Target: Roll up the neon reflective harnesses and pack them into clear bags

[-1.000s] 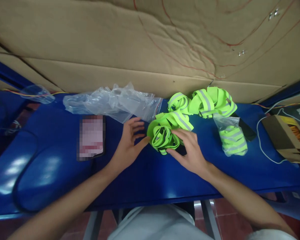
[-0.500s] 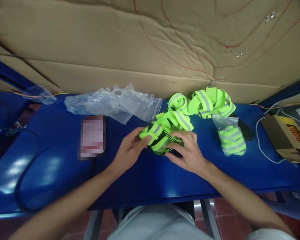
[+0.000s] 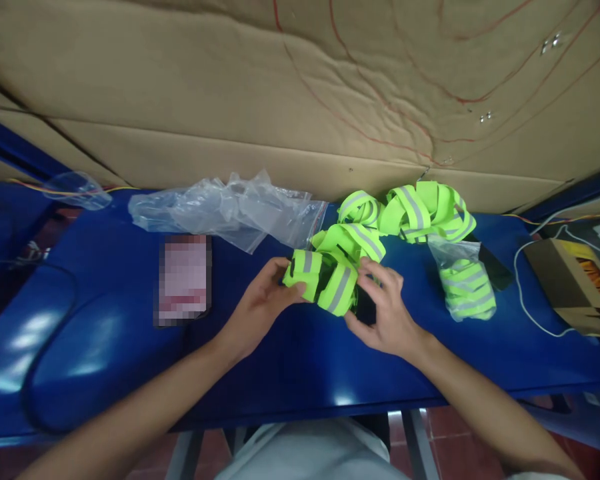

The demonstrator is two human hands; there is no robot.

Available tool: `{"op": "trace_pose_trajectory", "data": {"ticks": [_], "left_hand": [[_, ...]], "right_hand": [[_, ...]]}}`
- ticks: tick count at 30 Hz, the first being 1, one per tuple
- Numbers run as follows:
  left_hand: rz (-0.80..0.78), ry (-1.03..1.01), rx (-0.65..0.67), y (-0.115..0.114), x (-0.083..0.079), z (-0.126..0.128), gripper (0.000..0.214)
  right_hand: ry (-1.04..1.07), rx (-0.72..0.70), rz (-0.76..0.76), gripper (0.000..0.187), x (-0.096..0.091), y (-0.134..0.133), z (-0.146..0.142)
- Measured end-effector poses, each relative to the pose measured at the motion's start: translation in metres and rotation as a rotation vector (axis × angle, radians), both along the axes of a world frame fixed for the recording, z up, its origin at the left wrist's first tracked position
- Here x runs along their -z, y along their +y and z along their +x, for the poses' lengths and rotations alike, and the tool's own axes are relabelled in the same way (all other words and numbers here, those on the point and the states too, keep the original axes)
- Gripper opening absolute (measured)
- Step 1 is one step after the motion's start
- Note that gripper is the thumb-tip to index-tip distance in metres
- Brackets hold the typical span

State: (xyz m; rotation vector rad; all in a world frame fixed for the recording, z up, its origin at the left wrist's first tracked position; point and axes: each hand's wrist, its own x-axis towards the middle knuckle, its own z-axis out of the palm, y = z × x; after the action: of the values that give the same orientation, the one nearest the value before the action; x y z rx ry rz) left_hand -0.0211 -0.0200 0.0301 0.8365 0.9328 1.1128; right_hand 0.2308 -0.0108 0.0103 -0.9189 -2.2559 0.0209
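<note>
Over the middle of the blue table, my left hand (image 3: 267,300) pinches one end of a neon yellow-green reflective strap (image 3: 337,290) with a grey stripe, thumb in front. My right hand (image 3: 385,307) grips the folded layers of the same strap from the other side, fingers at its top and thumb under its lower edge. Just behind lies a loose reflective strap (image 3: 357,241). Farther back are a coiled strap (image 3: 361,208) and a larger heap of straps (image 3: 423,212). To the right, a clear bag (image 3: 467,290) holds a folded strap.
Clear plastic bags (image 3: 220,207) lie along the back left. A blurred-out flat object (image 3: 184,280) rests on the blue table (image 3: 290,373). Right of it all stand a white cable (image 3: 517,287) and an open cardboard box (image 3: 570,280). A clear cup (image 3: 77,190) lies back left; cardboard lines the wall.
The strap bundle has turned so its broad striped face shows instead of its layered edges. My right hand has moved slightly right, its fingers now around the bundle's right side.
</note>
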Motion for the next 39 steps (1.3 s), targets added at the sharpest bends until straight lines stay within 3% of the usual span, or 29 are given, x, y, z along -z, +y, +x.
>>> {"op": "trace_pose_trajectory", "data": {"ticks": [4,7,15,17,20,22,24,27,29,32,36,39], "left_hand": [[0.135,0.073,0.089,-0.004,0.004,0.001,0.031],[0.213,0.245,-0.004,-0.006,0.006,0.000,0.028],[-0.012,0.265,-0.159,0.005,0.001,-0.007,0.029],[0.108,0.362,-0.247,0.004,0.002,-0.008,0.033],[0.568,0.676,-0.385,-0.004,0.007,-0.009,0.052],[0.882,0.892,-0.293,-0.009,0.011,-0.009,0.053],[1.052,1.056,-0.117,-0.011,0.013,-0.008,0.047],[1.033,1.161,-0.044,-0.006,0.014,-0.006,0.027],[0.941,1.147,-0.078,-0.002,0.012,-0.006,0.014],[0.882,1.131,-0.163,0.002,0.009,-0.009,0.014],[1.175,1.132,-0.217,0.000,0.009,-0.012,0.021],[1.408,1.054,-0.132,-0.005,0.010,-0.012,0.016]], "right_hand": [[-0.137,-0.094,-0.062,0.072,-0.005,0.001,0.001],[-0.113,-0.146,-0.076,0.054,-0.010,0.002,0.001],[-0.032,-0.191,0.029,0.022,-0.009,0.002,0.003],[0.014,-0.194,0.009,0.022,-0.006,0.002,0.006],[0.078,-0.188,-0.071,0.031,-0.003,0.001,0.008],[0.102,-0.201,-0.104,0.034,-0.002,-0.001,0.006],[0.121,-0.224,-0.076,0.032,-0.003,-0.003,0.001],[0.176,-0.259,0.007,0.021,-0.006,-0.002,-0.002],[0.189,-0.235,0.079,0.015,-0.012,0.001,0.001],[0.149,-0.133,0.252,0.018,-0.023,0.000,0.008],[0.020,-0.200,0.401,0.010,-0.037,-0.021,-0.003],[-0.082,-0.187,0.285,0.019,-0.034,-0.032,-0.018]]}}
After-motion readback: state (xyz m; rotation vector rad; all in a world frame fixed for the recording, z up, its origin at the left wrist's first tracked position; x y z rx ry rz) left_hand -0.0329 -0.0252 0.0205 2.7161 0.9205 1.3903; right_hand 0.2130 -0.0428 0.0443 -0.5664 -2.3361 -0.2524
